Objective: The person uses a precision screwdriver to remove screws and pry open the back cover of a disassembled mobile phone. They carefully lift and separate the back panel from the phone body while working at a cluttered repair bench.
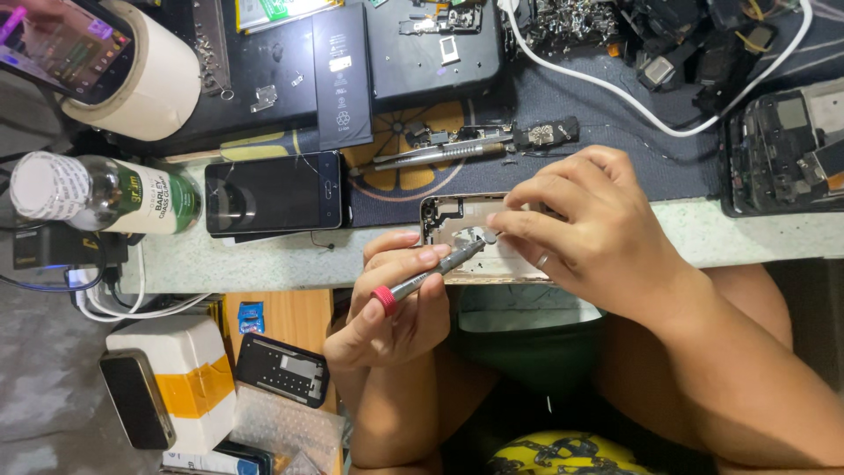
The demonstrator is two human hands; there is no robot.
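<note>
- Opened silver phone shell (457,230) lies at frame centre on the pale counter edge (756,230), largely hidden under both hands.
- Left hand (396,308) pinches one grey screwdriver with a red cap (426,277), its tip on the shell.
- Right hand (589,233) has fingertips pressed together on a small part too tiny to identify.
- One dark cracked-screen phone (272,193) lies left of centre; one green-labelled bottle (105,195) sits far left.

Green-white label on bottle (105,195); dark cracked phone screen (272,193) beside.
</note>
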